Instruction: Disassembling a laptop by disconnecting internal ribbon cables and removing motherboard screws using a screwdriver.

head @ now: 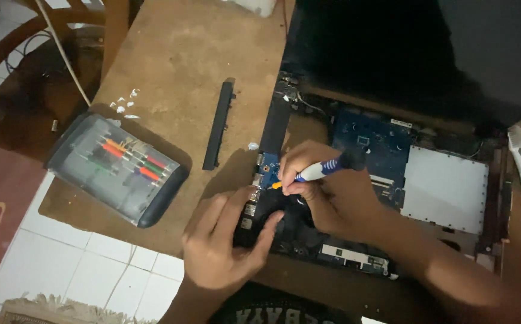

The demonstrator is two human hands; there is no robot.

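— Two bare hands were over the opened dark laptop base, weren't they? What did each one have?

— Yes. The right hand was curled shut around a slim screwdriver with a white and blue grip, its orange tip pointing left and down onto the small blue circuit board at the left edge of the base.

— And the other?

— The left hand lay half open, fingers spread and bent, thumb and forefinger resting against the left rim of the base just below that small board. It pressed on the casing rather than closing round anything.

— Where did the laptop sit?

— On a worn brown wooden tabletop, near its right part, with the black screen tilted up behind. Inside the base a larger blue mainboard showed, and beside it to the right a pale grey rectangular plate.

— Anything else on the wood?

— A narrow black plastic strip lay just left of the base, apart from it. Further left, at the table's edge, stood a clear-lidded grey case of small screwdriver bits with red, orange and green handles. White floor tiles showed below the table edge.
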